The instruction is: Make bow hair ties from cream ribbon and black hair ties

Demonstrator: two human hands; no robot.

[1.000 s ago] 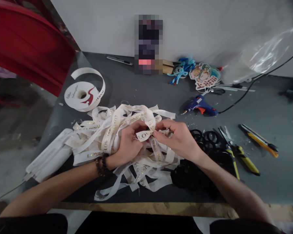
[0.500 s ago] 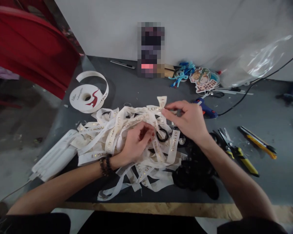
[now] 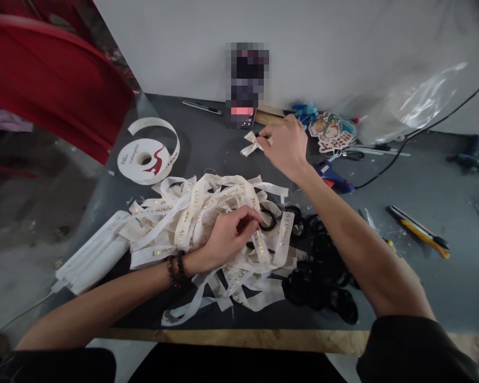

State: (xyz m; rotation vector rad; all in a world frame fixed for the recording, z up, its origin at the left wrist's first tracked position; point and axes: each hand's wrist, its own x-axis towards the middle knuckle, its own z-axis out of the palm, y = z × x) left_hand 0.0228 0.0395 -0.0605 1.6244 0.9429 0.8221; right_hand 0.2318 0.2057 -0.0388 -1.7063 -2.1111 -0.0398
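My right hand (image 3: 285,144) reaches to the far side of the dark table (image 3: 443,276), fingers pinched on a small cream ribbon bow (image 3: 251,143) just above the surface. My left hand (image 3: 231,234) rests on a tangled pile of cream ribbon strips with gold lettering (image 3: 191,223), its fingers curled and pinching at a strip beside a black ring (image 3: 268,221). A beaded bracelet sits on the left wrist.
A ribbon spool (image 3: 143,158) lies at the back left. A blue glue gun (image 3: 331,175) with its cord, scissors, a yellow utility knife (image 3: 419,230), black hair ties (image 3: 319,276), a sticker, blue ribbon and a clear bag are on the right and back. A red chair stands at left.
My right hand lifted the folded ribbon piece away from the left hand and carried it to the far side of the table. The left hand dropped onto the pile.
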